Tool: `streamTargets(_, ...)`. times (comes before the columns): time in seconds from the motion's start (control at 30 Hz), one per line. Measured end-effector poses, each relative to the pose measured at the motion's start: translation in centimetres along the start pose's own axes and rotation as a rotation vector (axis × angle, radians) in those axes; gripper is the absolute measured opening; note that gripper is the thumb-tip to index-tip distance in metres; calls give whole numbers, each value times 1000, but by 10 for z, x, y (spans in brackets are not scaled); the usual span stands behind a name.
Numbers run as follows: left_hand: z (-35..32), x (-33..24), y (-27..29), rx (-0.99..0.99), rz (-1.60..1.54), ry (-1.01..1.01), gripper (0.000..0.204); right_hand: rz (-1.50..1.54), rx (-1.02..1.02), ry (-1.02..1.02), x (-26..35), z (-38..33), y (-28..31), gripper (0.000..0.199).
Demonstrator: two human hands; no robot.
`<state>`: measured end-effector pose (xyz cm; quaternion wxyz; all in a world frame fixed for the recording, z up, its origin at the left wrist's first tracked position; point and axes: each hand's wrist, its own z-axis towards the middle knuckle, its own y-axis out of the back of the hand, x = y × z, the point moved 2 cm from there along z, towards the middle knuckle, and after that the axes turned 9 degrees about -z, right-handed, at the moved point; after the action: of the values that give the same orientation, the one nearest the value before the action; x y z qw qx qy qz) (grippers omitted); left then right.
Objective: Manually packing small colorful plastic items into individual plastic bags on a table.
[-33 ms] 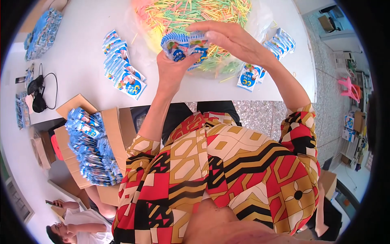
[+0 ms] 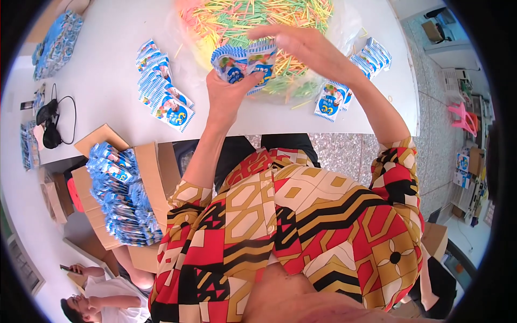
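Holding: a bunch of blue-and-white packets (image 2: 262, 62) is in the left hand (image 2: 222, 99), raised in front of the pile of sticks, near the front edge of the surface (image 2: 116, 70).
Left fingers: they pinch the packets, with the thumb lying across the printed front; the other fingers are mostly hidden behind.
Packet tops: striped ends point away from the person, and at least two fronts are visible, side by side.
Right hand (image 2: 315, 51): it is just beside the top of the packets, slightly blurred; its fingers are stretched out and close to each other, not closed around anything. Whether the fingertips touch the packets, I cannot tell.
Sticks (image 2: 253, 19): a large heap of thin pieces, green, yellow, orange and pink, lies behind the hands.
Clear bag (image 2: 347, 24): its thin plastic spreads around the heap.
Left row (image 2: 161, 89): similar packets lie overlapping on the surface, to the left of the heap.
Right row (image 2: 329, 102): more packets lie on the other side, partly covered by the right forearm.
Far left: a stack (image 2: 58, 46) of packets is near the edge of the surface, and a black object (image 2: 51, 126) with a thin cord lies nearer.
Carton (image 2: 152, 177): it stands open below the surface, at the left, filled with packets.
Lower left: a seated person (image 2: 116, 301) in white holds a phone (image 2: 67, 268).
Right side: a pink stool (image 2: 463, 118) stands on the speckled floor (image 2: 344, 153).
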<state>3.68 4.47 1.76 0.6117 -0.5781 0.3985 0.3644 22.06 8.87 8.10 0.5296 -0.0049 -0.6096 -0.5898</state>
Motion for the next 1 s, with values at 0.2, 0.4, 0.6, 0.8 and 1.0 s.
streamTargets(0.2,-18,-5,24,-99,-60,-13,32,-96,-241,-281,-87,25,7,23)
streamTargets(0.4,-28,-8,30,-112,-58,-29,33,-393,-465,277,-123,54,-17,20)
streamTargets(0.6,-31,-11,27,-83,-38,-46,33,-858,163,-253,-154,104,-30,17)
streamTargets(0.8,-33,-13,26,-73,-46,-55,32,-925,163,-20,-138,117,-31,11)
streamTargets(1.0,-32,-12,28,-74,-43,-42,33,-666,-194,210,-151,95,-30,10)
